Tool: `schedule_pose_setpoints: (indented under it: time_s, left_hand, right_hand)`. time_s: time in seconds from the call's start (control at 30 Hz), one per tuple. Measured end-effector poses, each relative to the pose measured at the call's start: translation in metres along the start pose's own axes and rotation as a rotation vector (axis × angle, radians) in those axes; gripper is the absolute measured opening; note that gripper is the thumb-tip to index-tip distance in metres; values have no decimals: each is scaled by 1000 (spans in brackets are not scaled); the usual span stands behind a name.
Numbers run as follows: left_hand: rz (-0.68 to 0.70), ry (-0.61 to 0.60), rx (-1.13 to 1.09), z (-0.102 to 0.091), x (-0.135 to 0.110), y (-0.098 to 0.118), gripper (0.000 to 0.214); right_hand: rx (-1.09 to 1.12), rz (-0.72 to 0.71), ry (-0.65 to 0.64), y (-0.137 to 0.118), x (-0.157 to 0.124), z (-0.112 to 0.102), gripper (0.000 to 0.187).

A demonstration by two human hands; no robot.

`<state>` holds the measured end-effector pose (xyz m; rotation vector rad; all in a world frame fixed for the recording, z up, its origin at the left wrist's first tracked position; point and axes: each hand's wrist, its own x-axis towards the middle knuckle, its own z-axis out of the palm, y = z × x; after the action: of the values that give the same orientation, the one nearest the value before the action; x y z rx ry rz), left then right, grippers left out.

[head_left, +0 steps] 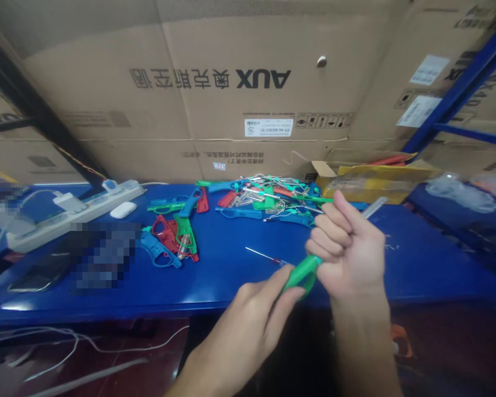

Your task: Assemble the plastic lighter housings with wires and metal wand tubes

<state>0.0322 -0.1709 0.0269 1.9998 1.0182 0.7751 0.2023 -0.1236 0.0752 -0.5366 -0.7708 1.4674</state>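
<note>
My left hand (252, 314) pinches the lower end of a green gun-shaped lighter casing (300, 274), which has a finger loop. My right hand (349, 242) is closed in a fist around the casing's upper part, hiding it. Just beyond my left fingertips lies a thin metal rod with a red part (275, 259), its near end covered. Behind my right hand is a pile of lighter parts (268, 196): coloured casings, clear pieces, metal rods and white wires. A clear strip-like piece (376, 207) shows past my right knuckles.
Several red, green and blue lighter casings (169, 237) lie on the blue table (223, 281) at left. A power strip (78, 215), a white earbud case (123, 210) and a phone (45, 264) are farther left. An open carton (364, 184) stands at the back right, before large cardboard boxes (215, 49).
</note>
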Motion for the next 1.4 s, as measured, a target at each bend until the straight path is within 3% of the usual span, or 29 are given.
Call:
schedule_pose_setpoints:
  time_s: [0.13, 0.23, 0.43, 0.53, 0.6, 0.67, 0.8, 0.87, 0.9, 0.97, 1.0, 1.07, 1.17, 1.4]
  left_hand:
    - [115, 64, 84, 5, -4, 0, 39]
    - [143, 32, 51, -2, -8, 3, 35]
    - [-61, -156, -265, -6, -4, 5, 28]
    - [-146, -119, -550, 7, 3, -5, 32]
    - [-201, -21, -738, 14, 7, -15, 34]
    - [-224, 85, -914, 16, 10, -26, 34]
    - [-189, 352, -1100, 5, 17, -47, 29]
    - [-215, 429, -1125, -1, 23, -54, 26]
    - [-232, 451, -1128, -3, 26, -56, 25]
    - [-251, 464, -1120, -3, 32, -58, 28]
    - [-254, 463, -1110, -2, 35, -58, 29]
    - [-250, 457, -1083, 4, 38, -57, 31]
    - [-268, 468, -1051, 10, 39, -55, 35]
    - [-310, 507, -1137, 10, 38, -56, 40]
  right_hand:
    - [5, -57, 76, 1, -7, 8, 62]
    - [-19, -81, 31, -3, -18, 14, 62]
    - [-82, -84, 17, -1, -20, 21, 54]
    - [-151, -143, 48, 15, -12, 16, 41]
    - [-267, -259, 94, 26, -13, -2, 39]
    - [-505, -338, 199, 29, -23, -35, 38]
    - [-1068, -496, 730, -5, -60, -137, 21]
    - [-1320, -509, 806, -32, -74, -189, 16]
    - [-1444, -487, 784, -44, -77, -212, 17]
    - [-1632, -373, 792, -62, -76, -246, 22]
    - [-1688, -359, 929, -68, -73, -257, 27]
    - [-1742, -225, 948, -74, -64, -268, 27]
    - [-1772, -74, 901, -79, -50, -269, 18]
    - [-1805, 82, 816, -90, -40, -263, 12]
